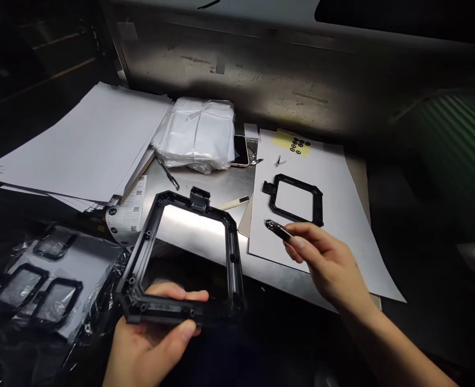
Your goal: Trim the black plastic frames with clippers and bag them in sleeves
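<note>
Far left, one paper stack (84,145); nearer, three frames (79,293) lying amid clear plastic — finished or waiting, cannot be told. One pen (170,176) on the bench (243,185). Near centre, one held frame (234,258), raised above the bench, its near edge pinched between thumb and fingers of the left hand (148,344); work on it is judged under way, not done. Beyond it, one white bundle (199,134), one phone (241,150) partly covered. Right, one clipper (279,231) held by the right hand (334,269), apart from any frame. Farther, one loose frame (318,207) laid flat on a white sheet (342,226) — state unclear. Five frames counted; how many are left cannot be judged.
</note>
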Demonstrator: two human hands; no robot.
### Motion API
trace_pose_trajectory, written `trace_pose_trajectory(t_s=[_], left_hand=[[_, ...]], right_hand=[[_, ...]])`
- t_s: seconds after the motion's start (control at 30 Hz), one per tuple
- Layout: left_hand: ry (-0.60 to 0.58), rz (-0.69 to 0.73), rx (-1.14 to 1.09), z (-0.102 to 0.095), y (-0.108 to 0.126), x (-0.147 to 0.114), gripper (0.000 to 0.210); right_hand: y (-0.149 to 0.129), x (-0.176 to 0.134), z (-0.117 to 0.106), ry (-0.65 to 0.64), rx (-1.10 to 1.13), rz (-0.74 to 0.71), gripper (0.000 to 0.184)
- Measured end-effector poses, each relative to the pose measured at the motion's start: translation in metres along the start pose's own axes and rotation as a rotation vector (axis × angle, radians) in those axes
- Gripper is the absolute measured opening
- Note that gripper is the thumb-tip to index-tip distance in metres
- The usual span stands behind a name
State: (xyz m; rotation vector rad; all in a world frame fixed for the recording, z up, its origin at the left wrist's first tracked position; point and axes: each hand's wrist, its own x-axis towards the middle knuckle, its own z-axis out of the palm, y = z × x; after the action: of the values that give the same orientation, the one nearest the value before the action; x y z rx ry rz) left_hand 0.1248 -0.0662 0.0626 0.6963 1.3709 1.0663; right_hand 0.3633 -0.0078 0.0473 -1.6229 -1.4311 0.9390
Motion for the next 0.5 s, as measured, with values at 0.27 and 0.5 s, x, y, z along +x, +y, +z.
trace_pose_trajectory(t_s=[0.27, 0.5], left_hand=[[-0.469, 0.883, 0.891, -0.025, -0.023, 0.052, 0.041], [-0.532, 1.13, 1.066, -0.015, -0.034, 0.077, 0.023]], right_hand=[[0.077, 0.027, 0.009, 0.075, -0.171, 0.059, 0.043], [-0.022, 0.032, 0.061, -0.539, 0.515, 0.143, 0.037]])
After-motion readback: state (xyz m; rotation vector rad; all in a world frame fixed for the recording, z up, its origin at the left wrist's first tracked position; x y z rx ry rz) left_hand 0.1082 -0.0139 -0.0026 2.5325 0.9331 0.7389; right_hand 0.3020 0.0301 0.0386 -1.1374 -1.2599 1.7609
